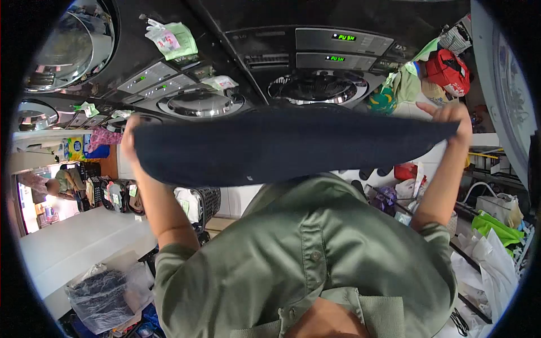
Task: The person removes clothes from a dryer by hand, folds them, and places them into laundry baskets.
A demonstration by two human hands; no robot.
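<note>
A dark navy cloth (293,143) is stretched out sideways in front of my chest, held up in the air by both hands. Its left end is in my left hand (131,138), whose fingers are slightly blurred. At the other end my right hand (455,119) grips the cloth's narrow corner, with the thumb sticking up. A small light mark shows near the cloth's lower edge. The cloth hides part of the machines and floor behind it.
Black machines with round doors (318,88) stand ahead. A white counter (84,236) is at left, with a plastic-wrapped bundle (101,298) below it. Baskets (209,204) stand on the floor. A red bag (448,73) and white bags (490,259) lie right. Another person (67,183) is far left.
</note>
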